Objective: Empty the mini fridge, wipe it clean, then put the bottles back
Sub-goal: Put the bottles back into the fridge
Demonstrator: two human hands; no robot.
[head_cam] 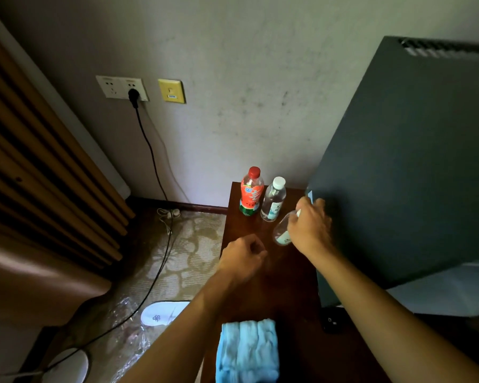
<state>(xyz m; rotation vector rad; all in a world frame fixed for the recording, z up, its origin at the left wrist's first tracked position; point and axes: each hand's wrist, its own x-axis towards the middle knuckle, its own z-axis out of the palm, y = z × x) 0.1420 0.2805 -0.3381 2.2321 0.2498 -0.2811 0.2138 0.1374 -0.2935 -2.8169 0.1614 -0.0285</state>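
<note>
Two bottles stand upright and side by side at the far end of the dark worktop (277, 286): a red-capped bottle (251, 192) and a clear water bottle (273, 199). The right hand (310, 226) grips a third clear bottle (283, 230), tilted, just beside them. The left hand (242, 258) hovers loosely curled, holding nothing. A folded blue cloth (246, 351) lies at the near edge.

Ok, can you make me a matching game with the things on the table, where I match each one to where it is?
Things:
1. red-capped bottle
2. white-capped bottle
3. tilted clear bottle
4. blue cloth

Places:
A. gripped in the right hand
B. at the near edge of the table
C. standing farthest left, by the wall
D. standing just right of the red-capped one

Pairs: 1-C, 2-D, 3-A, 4-B
</note>
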